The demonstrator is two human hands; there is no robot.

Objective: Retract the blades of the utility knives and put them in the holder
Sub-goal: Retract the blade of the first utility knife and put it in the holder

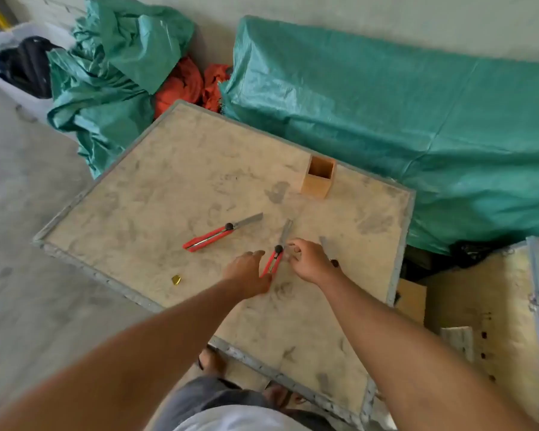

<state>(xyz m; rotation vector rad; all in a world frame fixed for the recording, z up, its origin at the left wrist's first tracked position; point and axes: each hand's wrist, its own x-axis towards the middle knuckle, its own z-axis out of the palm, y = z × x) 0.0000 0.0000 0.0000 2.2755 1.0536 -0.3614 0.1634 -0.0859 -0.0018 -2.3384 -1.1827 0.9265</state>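
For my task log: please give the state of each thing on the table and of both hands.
Left knife: blade out, lying untouched.
Middle knife: blade out, between both hands.
Third knife: blade out, mostly hidden.
Holder: upright, no knives inside.
Left hand: open, at the handle.
Right hand: fingers curled by the slider.

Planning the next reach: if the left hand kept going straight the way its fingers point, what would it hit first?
The left hand points up and right, so it would probably meet the middle knife first, near its black knob. The handle already lies beside the fingers; whether they touch it is unclear.
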